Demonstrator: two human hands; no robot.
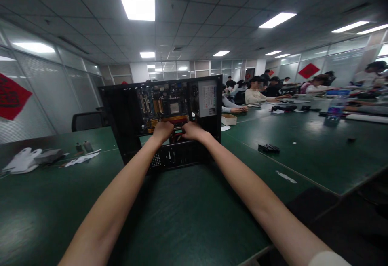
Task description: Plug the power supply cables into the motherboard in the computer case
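A black computer case stands upright on the green table, its open side facing me. Inside it a motherboard with a pale square processor area is mounted, and a power supply with a label fills the upper right corner. My left hand reaches to the lower edge of the motherboard, fingers curled closed. Close beside it, my right hand is closed too, near the orange and red memory slots. Some dark and reddish cables show between and below the hands. Whatever the fingertips grip is hidden.
Left on the green table lie a white bag, a grey block and papers. A small box, black parts and a water bottle are to the right. Several people sit working beyond; a chair stands behind left.
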